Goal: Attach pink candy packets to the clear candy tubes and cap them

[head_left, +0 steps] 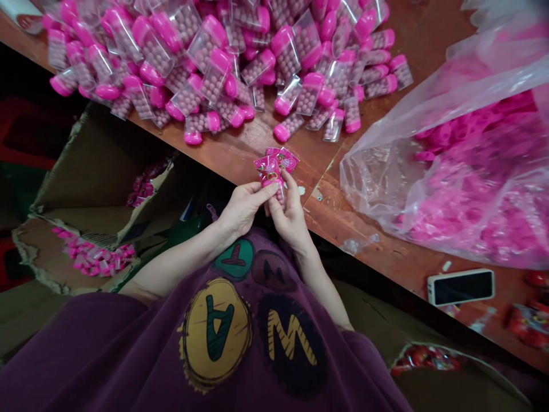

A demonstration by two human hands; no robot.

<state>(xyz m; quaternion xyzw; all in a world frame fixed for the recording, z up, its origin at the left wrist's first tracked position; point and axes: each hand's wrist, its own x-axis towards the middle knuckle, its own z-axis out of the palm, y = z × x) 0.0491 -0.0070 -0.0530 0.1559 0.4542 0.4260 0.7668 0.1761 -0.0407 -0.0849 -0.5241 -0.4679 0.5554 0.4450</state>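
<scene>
Pink-capped container [279, 198] with small pink beads, held at the near edge of the wooden table [330, 220]. Left hand [245, 209] grips it from one side, thumb across its upper face; right hand [290, 210] pinches it from the other. Shiny pink patterned packets [281, 159] fan out at its far end; cannot tell whether attached or merely pinched there.

Beyond a narrow strip of bare wood: large heap of similar containers [210, 74], jumbled on their sides, crowding the far part of the table and reaching its near edge toward the left. White object [21, 14] with a reddish end at the far left corner of view.

Right of the hands: clear plastic bag [377, 171], bulky, full of pink pieces [484, 131], blocking much of the table's right part. Between bag and near edge, clear plastic scraps [360, 244]; farther right along that edge, a pale-cased phone [461, 287], then red packets [529, 323].

Below the near edge, left: torn cardboard box [86, 166] with pink packaged bits [100, 258]. Below, right: second box [450, 389] with red wrapped pieces [424, 357].
</scene>
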